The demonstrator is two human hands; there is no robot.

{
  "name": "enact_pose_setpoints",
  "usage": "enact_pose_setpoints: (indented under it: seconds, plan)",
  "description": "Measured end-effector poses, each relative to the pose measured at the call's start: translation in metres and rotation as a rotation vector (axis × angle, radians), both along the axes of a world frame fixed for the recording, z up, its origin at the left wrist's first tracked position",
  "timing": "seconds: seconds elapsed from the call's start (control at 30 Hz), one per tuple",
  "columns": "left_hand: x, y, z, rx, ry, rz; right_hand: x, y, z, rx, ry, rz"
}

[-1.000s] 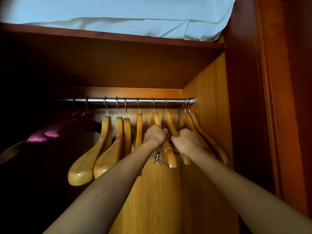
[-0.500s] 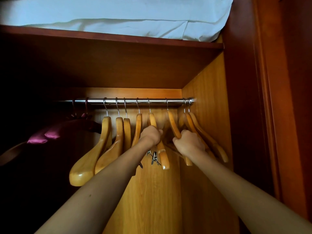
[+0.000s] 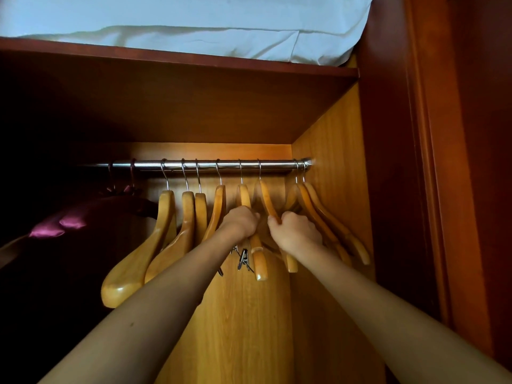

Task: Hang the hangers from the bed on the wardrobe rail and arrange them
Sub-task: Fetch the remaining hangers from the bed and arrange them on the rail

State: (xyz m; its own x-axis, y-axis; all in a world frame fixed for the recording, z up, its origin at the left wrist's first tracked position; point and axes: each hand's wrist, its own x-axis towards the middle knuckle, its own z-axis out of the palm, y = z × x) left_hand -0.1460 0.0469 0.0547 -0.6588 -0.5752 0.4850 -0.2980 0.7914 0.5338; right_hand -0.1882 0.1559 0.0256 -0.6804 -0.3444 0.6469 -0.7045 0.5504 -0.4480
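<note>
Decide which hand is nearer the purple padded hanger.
Left. The left hand grips a wooden hanger mid-rail, nearer the purple hanger far left; the right hand is further right.

Both hands gripping hangers (image 3: 257, 245) on rail (image 3: 210, 164) — L (image 3: 241, 221), R (image 3: 295, 231).

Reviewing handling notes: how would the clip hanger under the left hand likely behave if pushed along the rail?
The clip hanger looks like rigid wood, so it probably moves as one piece. Its thin hook on the smooth metal rail should slide easily but swing. The dangling metal clips may snag neighbours.
</note>
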Motion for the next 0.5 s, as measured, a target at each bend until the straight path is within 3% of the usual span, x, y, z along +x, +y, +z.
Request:
enact_pose_setpoints:
  seconds: [0.1, 0.2, 0.33, 0.5]
  plan:
    - [0.002, 0.003, 0.001, -0.084, -0.019, 0.093, -0.007, 0.012, 0.008, -0.014, 0.149, -0.089]
    - [0.004, 0.013, 0.004, -0.294, -0.013, 0.225, -0.017, 0.029, 0.014, 0.148, 0.338, -0.273]
    - [-0.004, 0.034, 0.008, -0.515, 0.07, 0.176, -0.024, 0.039, 0.007, 0.426, 0.336, -0.452]
    - [-0.023, 0.057, 0.008, -0.486, -0.045, 0.168, -0.034, 0.038, -0.008, 0.58, 0.375, -0.558]
